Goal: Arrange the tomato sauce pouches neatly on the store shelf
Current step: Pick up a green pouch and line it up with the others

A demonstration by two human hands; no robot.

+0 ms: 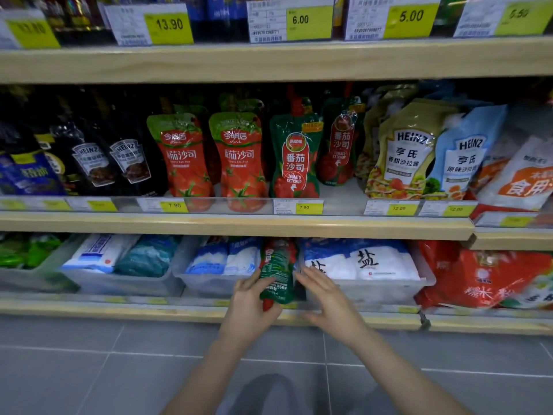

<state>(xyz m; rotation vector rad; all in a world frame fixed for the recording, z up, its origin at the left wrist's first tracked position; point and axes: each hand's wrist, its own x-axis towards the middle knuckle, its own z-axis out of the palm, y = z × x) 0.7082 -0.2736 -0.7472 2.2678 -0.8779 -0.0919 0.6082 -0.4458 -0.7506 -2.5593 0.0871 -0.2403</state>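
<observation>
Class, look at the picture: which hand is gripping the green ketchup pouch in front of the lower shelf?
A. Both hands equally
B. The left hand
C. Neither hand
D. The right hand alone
B: the left hand curls around the green ketchup pouch, while the right hand is spread open beside it.

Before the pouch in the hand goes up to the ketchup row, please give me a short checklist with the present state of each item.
1. Left hand grips the green pouch: ok.
2. Right hand free, fingers straight: ok.
3. Free spot on middle shelf in front of the rear green ketchup pouch: ok.
4. Front green ketchup pouch upright: ok.
5. Held pouch's front label faces outward: cannot tell.
</observation>
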